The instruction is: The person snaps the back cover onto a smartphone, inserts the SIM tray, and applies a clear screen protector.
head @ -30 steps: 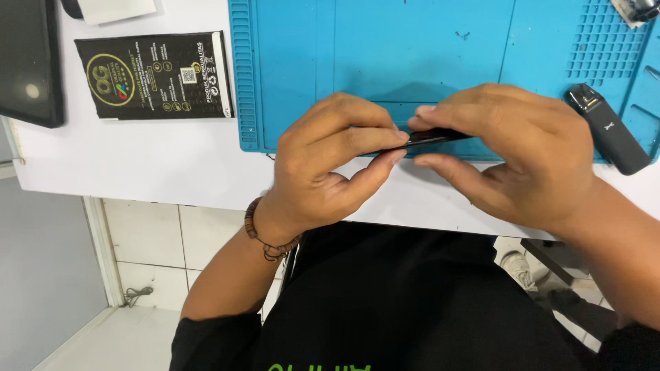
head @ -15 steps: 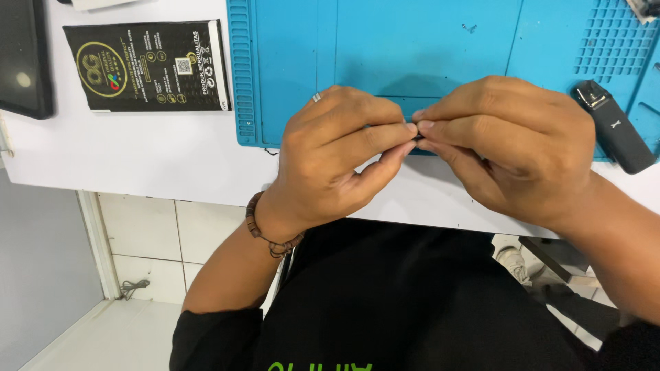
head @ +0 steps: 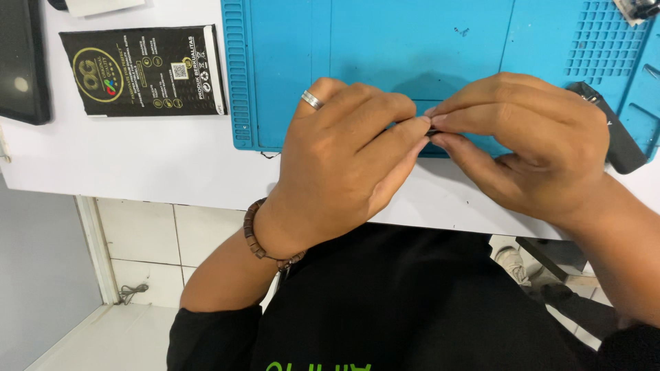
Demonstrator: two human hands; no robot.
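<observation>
My left hand [head: 347, 161] and my right hand [head: 526, 141] meet fingertip to fingertip over the near edge of a blue work mat [head: 412, 48]. Between the pinched fingers sits a small thin dark part [head: 432, 130]; almost all of it is hidden, so I cannot tell what it is. My left hand wears a silver ring and a brown bead bracelet on the wrist. Both hands hover just above the white table [head: 137, 158].
A black flat packet with printing [head: 141, 69] lies left of the mat. A dark screen or tablet [head: 20, 62] sits at the far left edge. A black oblong device [head: 622, 148] rests by my right hand. Below the table edge are white tiles and floor.
A second ago a longer dark strip showed between my fingers. My fingertips have since closed together over it, so only a sliver shows. The view has shifted slightly toward the table.
</observation>
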